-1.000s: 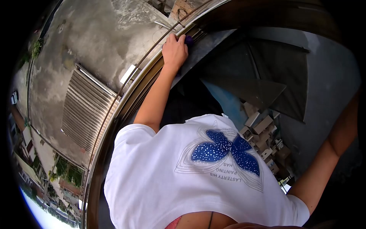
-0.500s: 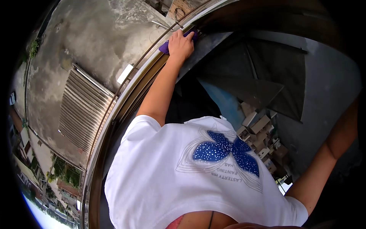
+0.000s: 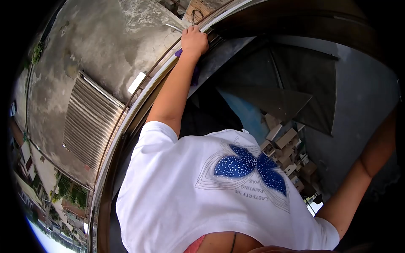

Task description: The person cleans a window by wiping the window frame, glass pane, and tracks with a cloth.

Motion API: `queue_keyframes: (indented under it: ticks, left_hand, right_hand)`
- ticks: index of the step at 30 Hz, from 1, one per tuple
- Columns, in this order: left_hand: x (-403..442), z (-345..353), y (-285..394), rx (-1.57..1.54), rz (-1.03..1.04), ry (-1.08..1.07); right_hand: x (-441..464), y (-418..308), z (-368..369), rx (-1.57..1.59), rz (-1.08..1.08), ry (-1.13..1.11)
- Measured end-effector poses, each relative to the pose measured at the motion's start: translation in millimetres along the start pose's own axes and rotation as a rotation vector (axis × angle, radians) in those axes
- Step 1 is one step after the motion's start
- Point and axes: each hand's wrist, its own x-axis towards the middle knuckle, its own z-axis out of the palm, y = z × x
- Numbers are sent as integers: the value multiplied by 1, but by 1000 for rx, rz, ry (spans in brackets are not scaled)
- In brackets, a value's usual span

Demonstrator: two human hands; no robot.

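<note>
My left hand (image 3: 194, 41) is at the window frame (image 3: 145, 98), its fingers curled over the outer edge. It is closed on a purple cloth (image 3: 178, 52), mostly hidden beneath the hand and wrist. One corner shows left of the wrist, and a darker purple part hangs on the inner side of the forearm. My right arm (image 3: 358, 181) stretches up along the right side into the dark border, where the hand is cut off from sight.
Outside the frame lie a stained concrete surface (image 3: 105, 46), a corrugated sheet (image 3: 95, 122) and a white box-like object (image 3: 137, 83). Indoors, a dark panel (image 3: 303, 84) stands ahead, with several cardboard boxes (image 3: 287, 139) below it on the right.
My left hand has shifted slightly up and outward, and its fingers now bend over the frame's outer edge. More purple cloth hangs on the inner side. The right arm looks unmoved.
</note>
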Motion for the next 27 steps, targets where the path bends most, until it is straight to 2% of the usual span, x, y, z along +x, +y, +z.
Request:
queue_keyframes:
  ticks: [2, 3, 5, 13, 16, 22, 27]
  left_hand:
    - [-9, 4, 0, -241, -69, 152]
    - [-10, 9, 2, -240, -69, 149]
    - [-11, 21, 10, -290, 25, 301]
    - [-6, 30, 26, -198, -62, 170]
    - [-3, 24, 29, -220, -108, 38]
    - [7, 27, 32, -89, -89, 85]
    - [-29, 26, 14, 8, -38, 128]
  right_hand:
    - [-1, 0, 0, 0, 4, -1]
    - [-2, 0, 1, 1, 8, -1]
    - [-4, 0, 1, 2, 9, -3]
    - [-5, -1, -2, 8, 2, 6]
    - [-6, -1, -3, 10, -6, 15]
    - [-7, 0, -5, 8, -45, 49]
    - [-11, 3, -9, 10, -51, 74]
